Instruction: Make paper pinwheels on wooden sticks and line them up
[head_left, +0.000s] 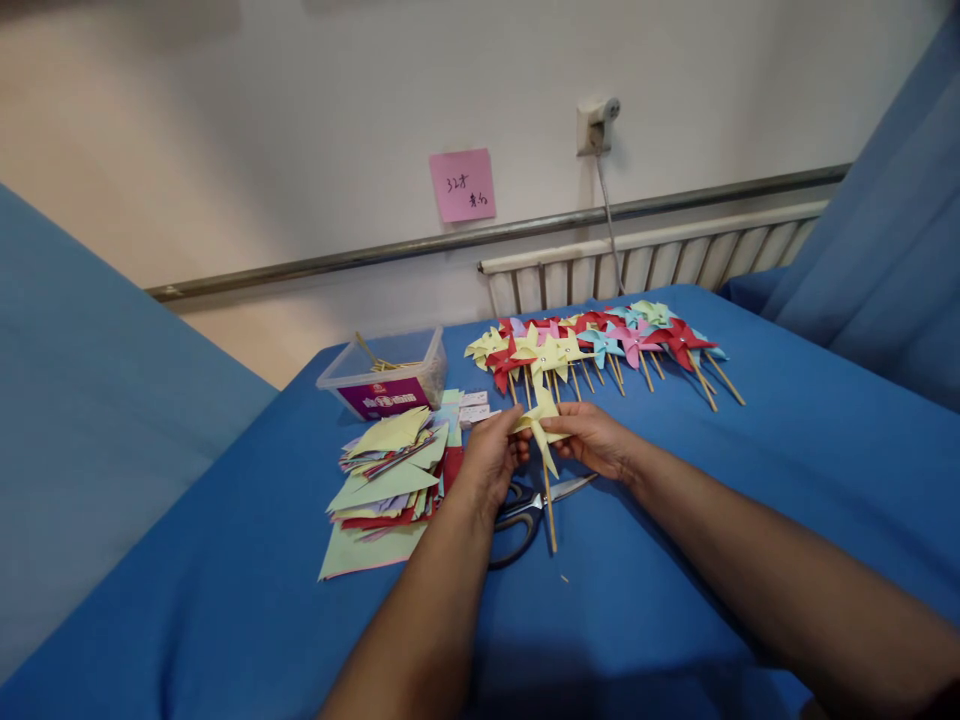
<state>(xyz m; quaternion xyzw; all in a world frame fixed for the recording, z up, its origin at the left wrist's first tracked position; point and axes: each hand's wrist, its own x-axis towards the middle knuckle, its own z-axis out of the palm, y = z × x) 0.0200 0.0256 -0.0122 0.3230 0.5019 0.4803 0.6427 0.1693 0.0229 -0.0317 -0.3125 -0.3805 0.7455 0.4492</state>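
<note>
Both my hands hold a pale yellow paper pinwheel [541, 425] at the middle of the view, its thin wooden stick pointing down toward me. My left hand [491, 455] pinches the blades on the left side. On the right side, the fingers of my right hand [592, 438] close on another blade. Beneath the pinwheel lie dark-handled scissors [529, 510], blades pointing right and partly covered by the stick and my left hand. A stack of coloured paper [386, 490] lies left of my left hand.
Behind my hands lie several finished pinwheels [600, 345] in yellow, red, pink and blue. A clear plastic box [386, 375] with wooden sticks stands at the back left. Small white boxes [474, 408] sit beside the paper. A blue cloth [712, 590] covers the table; a radiator [652, 250] is behind.
</note>
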